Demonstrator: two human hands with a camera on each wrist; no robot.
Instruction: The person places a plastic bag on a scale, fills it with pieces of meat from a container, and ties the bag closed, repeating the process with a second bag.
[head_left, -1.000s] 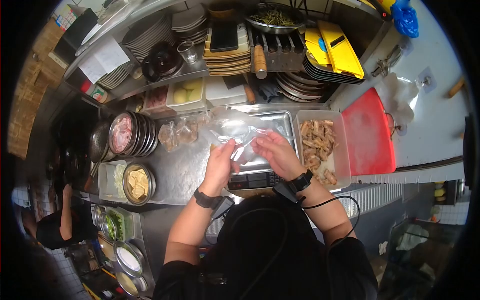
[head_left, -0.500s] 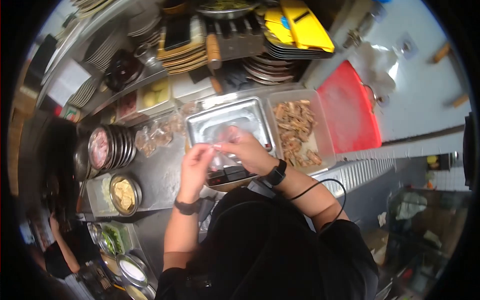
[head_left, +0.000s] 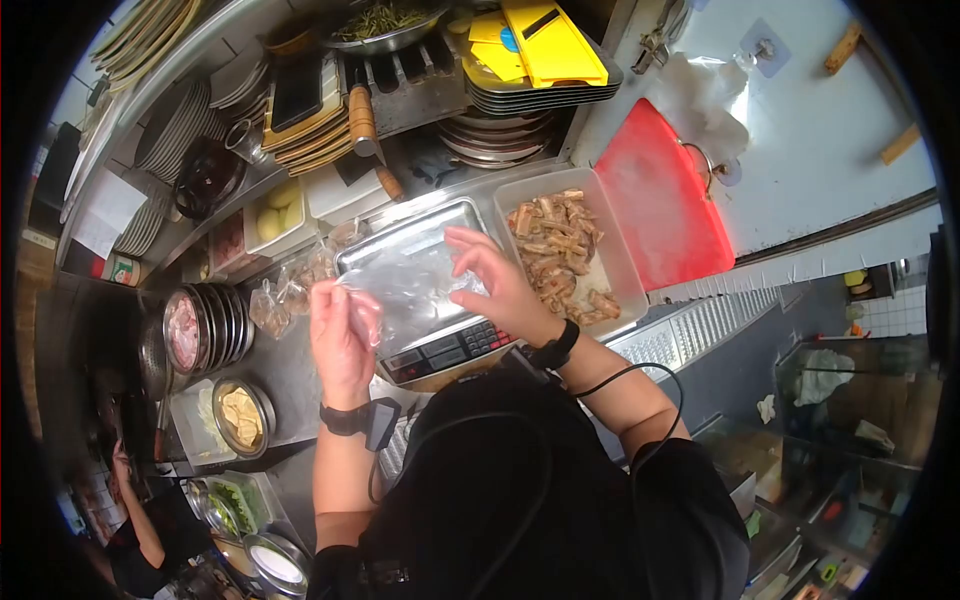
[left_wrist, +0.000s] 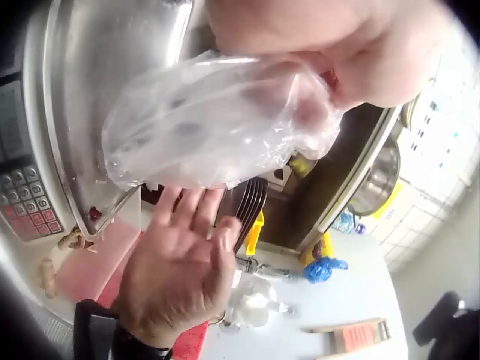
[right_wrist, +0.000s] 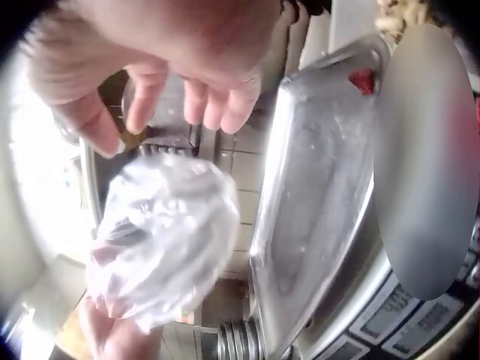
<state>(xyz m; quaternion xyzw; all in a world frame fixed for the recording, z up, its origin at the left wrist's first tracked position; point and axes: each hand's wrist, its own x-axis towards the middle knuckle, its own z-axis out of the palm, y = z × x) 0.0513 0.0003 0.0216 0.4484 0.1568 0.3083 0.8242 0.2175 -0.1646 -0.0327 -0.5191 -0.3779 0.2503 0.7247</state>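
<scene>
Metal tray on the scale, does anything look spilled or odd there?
Possibly: a small red patch shows at one corner of the metal tray, standing out against the grey metal. I can't tell whether it's a scrap or a mark.

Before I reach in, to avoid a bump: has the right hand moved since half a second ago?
Yes. Judged against the scale's metal tray in the head view, the right hand has shifted rightward, toward the plastic tub.

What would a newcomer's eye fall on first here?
Probably the red board beside the tub of brown pieces, and the yellow slicer on the stacked dark trays. At the center, the left hand holds a clear plastic bag over a metal tray, with the right hand beside it.
</scene>
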